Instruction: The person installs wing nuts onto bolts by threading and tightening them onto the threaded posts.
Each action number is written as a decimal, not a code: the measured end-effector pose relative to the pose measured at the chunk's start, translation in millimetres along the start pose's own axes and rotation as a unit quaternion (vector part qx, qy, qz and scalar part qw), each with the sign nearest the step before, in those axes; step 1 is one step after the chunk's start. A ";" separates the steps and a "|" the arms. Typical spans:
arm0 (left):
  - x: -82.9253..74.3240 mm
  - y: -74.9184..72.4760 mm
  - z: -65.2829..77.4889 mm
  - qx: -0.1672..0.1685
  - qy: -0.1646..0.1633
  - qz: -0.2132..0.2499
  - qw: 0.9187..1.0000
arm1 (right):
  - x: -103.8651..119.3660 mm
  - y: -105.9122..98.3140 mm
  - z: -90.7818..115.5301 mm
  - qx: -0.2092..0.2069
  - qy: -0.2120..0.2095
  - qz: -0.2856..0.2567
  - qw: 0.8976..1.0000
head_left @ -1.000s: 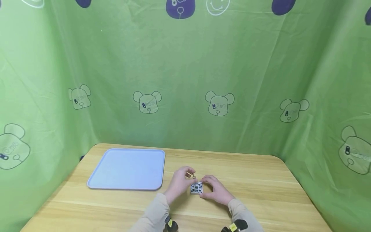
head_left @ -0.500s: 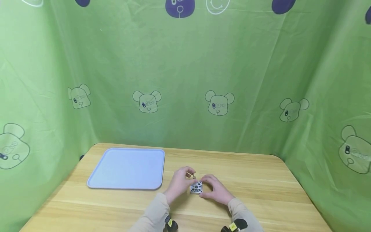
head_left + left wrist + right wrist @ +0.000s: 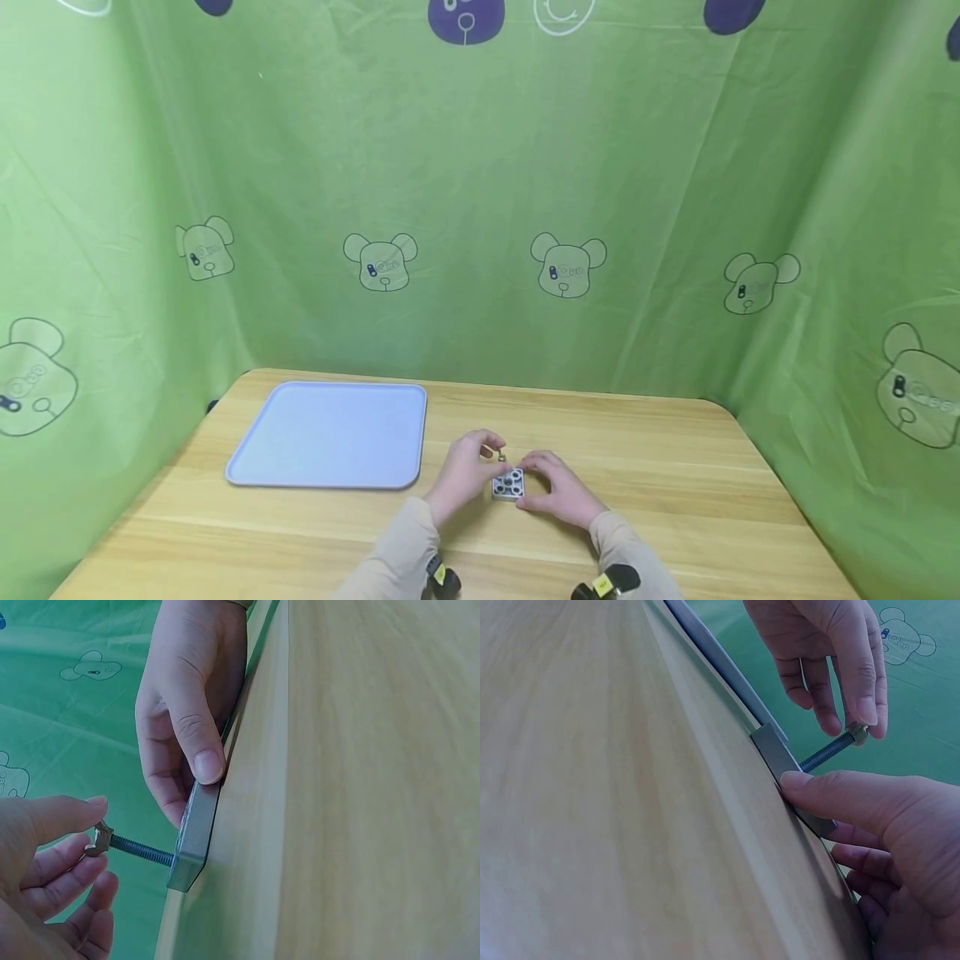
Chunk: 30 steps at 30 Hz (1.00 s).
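A small grey metal block (image 3: 508,485) with round holes in its top lies on the table. From a hole near one end stands a threaded bolt (image 3: 142,850), upright on the block. At its free end sits a brass-coloured nut (image 3: 99,838), partly covered by fingers. My left hand (image 3: 467,473) pinches this nut between thumb and fingertips. My right hand (image 3: 558,492) grips the block by its sides, thumb on the near side, seen closely in the right wrist view. How far the bolt sits in the block is hidden.
A pale blue-grey tray (image 3: 330,437) lies on the left of the wooden table (image 3: 660,467). Green curtains (image 3: 480,183) with bear drawings enclose the back and both sides. Both sleeved wrists carry black devices (image 3: 606,582).
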<state>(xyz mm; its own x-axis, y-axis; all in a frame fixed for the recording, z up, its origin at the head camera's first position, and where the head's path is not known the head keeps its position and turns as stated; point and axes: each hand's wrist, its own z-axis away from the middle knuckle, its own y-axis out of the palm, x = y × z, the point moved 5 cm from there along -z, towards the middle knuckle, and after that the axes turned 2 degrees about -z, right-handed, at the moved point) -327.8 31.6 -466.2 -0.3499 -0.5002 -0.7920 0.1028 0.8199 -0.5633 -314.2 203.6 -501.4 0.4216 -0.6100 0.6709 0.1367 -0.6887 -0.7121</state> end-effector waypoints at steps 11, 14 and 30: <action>1.1 -1.1 -1.0 0.018 -0.003 0.011 1.000 | 2.3 -0.5 -0.1 0.009 0.004 -0.003 1.000; 1.4 -1.4 -1.1 0.025 -0.003 0.010 1.000 | 1.5 -0.4 0.1 0.009 0.008 -0.002 1.000; 4.0 -2.1 -1.9 0.057 0.001 0.030 0.998 | 0.0 -0.6 0.0 0.009 0.009 -0.002 1.000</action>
<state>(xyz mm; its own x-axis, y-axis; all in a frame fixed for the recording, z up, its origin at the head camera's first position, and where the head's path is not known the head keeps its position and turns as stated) -331.2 28.4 -467.7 -0.3422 -0.4506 -0.8245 0.2285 0.8112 -0.5382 -314.3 203.9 -500.9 0.4048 -0.6150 0.6767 0.1541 -0.6836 -0.7134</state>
